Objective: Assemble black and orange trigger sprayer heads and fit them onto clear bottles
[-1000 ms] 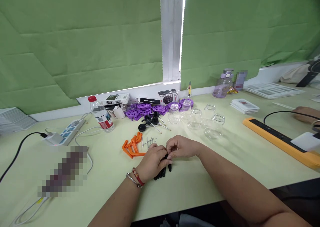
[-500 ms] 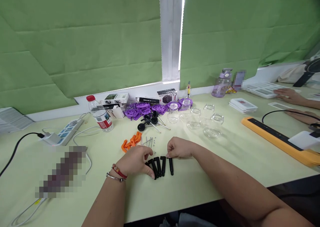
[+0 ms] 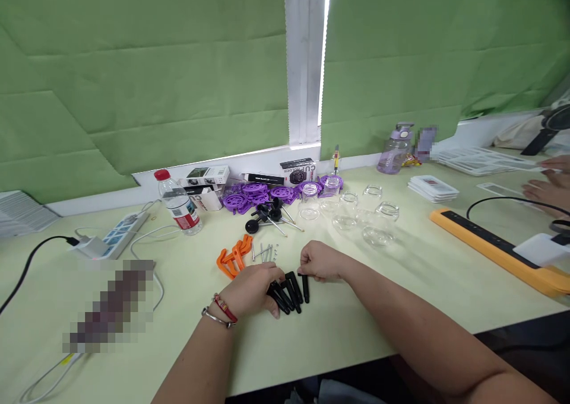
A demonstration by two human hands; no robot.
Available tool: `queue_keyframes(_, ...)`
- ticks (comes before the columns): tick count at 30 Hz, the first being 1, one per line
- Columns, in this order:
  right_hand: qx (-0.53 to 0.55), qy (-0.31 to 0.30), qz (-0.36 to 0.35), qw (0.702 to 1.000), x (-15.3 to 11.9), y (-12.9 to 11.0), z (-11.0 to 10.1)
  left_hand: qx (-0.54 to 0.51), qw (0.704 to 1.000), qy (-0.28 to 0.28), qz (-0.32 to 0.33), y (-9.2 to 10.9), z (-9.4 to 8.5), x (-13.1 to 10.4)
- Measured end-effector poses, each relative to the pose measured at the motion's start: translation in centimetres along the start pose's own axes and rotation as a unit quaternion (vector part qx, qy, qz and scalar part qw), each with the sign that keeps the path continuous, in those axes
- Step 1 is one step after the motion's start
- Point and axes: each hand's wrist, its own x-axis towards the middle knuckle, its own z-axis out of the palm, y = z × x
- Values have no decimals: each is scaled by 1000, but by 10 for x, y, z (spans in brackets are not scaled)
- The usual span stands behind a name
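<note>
Several black L-shaped plastic handles [image 3: 284, 296] lie fanned side by side on the table in front of me. My left hand [image 3: 256, 285] is curled round their left side, fingers at the top ends and thumb near the lower ends; part of the bundle is hidden by it. At the right of the row, my right hand [image 3: 317, 263] is closed, pinching the top of one black handle [image 3: 305, 289]. Just beyond my left hand lie orange plastic clamp pieces [image 3: 235, 255], metal screws [image 3: 263, 252] and small nuts [image 3: 276, 253].
Black knobs with metal rods [image 3: 267, 214], purple openwork discs [image 3: 253, 193] and boxes [image 3: 297, 171] lie farther back. Clear glass cups [image 3: 378, 226] stand to the right, by an orange power strip [image 3: 494, 250]. A water bottle [image 3: 179, 205] stands left. Another person's hands [image 3: 550, 184] are far right.
My left hand has moved right, bringing the black handles closer together and tilting them. The handle at my right hand has shifted slightly away from me. The other person's hands have moved right.
</note>
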Motion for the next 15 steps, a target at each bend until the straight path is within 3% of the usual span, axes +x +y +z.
queue_keyframes(8, -44, -16, -18, 999, -2, -2, -8, -41, 999, 16, -1, 5, -1, 3)
queue_keyframes(15, -181, 63, -133, 972, -16, -21, -11, -59, 998, 19, 0, 1, 4, 6)
